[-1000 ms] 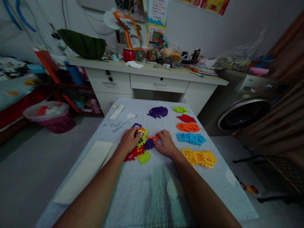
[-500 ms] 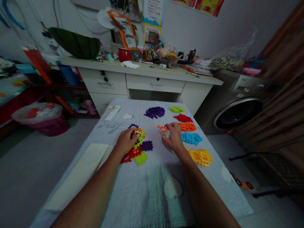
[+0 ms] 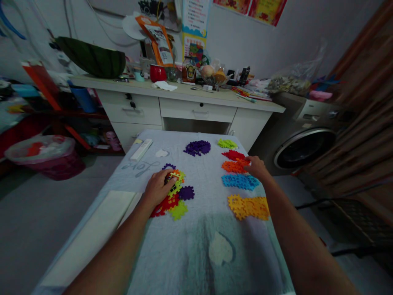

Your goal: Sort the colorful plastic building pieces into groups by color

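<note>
One orange piece (image 3: 242, 162) my right hand (image 3: 257, 167) is pinching; I'm apparently sorting, needing release onto its pile (image 3: 229, 166). My left hand (image 3: 157, 188) is covering mixed pieces (image 3: 173, 200), grip unclear.

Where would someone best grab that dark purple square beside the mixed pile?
The purple square is probably best pinched by its toothed right edge, coming from the right. It appears to lie flat on the cloth with that edge free, while its left side sits up against the mixed pile, close to the left hand.
</note>
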`<state>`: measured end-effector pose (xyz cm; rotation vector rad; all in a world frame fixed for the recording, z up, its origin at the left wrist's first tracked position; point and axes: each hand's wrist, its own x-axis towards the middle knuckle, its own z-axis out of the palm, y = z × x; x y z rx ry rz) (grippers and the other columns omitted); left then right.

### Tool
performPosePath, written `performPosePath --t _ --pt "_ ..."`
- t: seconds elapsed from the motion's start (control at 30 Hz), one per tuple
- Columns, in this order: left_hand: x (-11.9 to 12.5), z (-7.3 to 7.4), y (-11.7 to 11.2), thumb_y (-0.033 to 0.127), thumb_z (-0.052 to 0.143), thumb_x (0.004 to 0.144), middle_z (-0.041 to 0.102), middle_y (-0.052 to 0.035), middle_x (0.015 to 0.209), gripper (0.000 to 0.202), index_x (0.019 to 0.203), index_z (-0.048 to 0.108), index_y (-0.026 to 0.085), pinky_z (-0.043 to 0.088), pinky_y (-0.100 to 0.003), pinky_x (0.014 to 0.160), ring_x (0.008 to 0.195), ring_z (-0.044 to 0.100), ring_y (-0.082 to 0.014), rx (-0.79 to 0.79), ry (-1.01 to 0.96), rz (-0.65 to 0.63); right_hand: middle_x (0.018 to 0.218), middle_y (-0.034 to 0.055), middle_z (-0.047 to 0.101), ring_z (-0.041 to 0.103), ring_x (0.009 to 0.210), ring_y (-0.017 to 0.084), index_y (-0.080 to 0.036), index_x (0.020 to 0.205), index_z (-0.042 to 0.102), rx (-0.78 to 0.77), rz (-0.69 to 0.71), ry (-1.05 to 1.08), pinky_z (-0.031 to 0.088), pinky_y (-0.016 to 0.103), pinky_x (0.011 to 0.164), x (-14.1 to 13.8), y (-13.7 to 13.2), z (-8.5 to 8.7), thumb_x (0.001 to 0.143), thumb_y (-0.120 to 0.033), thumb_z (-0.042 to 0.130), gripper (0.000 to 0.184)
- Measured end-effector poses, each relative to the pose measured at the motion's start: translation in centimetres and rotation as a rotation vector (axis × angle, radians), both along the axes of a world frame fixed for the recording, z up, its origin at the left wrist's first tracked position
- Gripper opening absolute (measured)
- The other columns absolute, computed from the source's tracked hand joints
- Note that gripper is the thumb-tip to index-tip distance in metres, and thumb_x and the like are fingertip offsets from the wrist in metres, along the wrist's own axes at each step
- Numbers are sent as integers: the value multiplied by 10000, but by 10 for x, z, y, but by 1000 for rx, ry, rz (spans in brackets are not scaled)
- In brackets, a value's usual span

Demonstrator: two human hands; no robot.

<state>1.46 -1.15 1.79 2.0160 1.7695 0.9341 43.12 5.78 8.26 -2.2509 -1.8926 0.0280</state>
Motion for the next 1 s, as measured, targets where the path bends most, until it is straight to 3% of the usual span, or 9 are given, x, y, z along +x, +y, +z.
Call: performPosePath --t 0.2,0.37,0.53,0.73,0.87,1.0 --pt "0 0 0 489 486 876 669 -71 1199 418 1181 615 235 437 -443 995 1105 580 -275 -2 5 -6 1237 141 612 599 1101 285 -196 1236 635 31 62 28 454 413 929 17 2 -18 752 -238 687 489" --pt "-1 -2 1 497 482 880 664 -80 1210 438 1195 615 223 433 -444 1004 1123 578 -278 -10 -12 1 1275 140 589 551 1164 280 -193 1230 614 220 107 101 404 448 1001 3 -14 -10 793 -226 623 438" --pt "0 -4 2 474 409 925 669 -82 1205 442 1221 606 211 444 -424 1000 1115 598 -255 -6 -101 1 1188 124 623 527 1179 288 -182 1145 629 281 388 243 382 486 1027 -71 -43 1 793 -215 594 355" --pt "0 -3 0 419 378 942 673 -77 1210 416 1204 622 207 440 -417 1016 1133 599 -244 35 -158 15 1364 137 503 429 1269 283 -186 1247 579 116 724 358 357 463 1058 -181 -88 -15 798 -255 662 462" --pt "0 0 -1 388 368 947 678 -69 1189 395 1190 625 214 437 -403 1013 1122 601 -232 36 -145 19 1346 123 534 441 1247 284 -183 1326 520 30 824 383 350 446 1055 -207 -100 -29 773 -331 724 608" --pt "1 2 -1 390 378 945 685 -72 1155 377 1162 630 212 442 -399 993 1092 609 -232 27 -111 1 1220 108 619 512 1133 261 -172 1226 588 4 781 393 381 419 997 -205 -98 -38 786 -277 722 472"
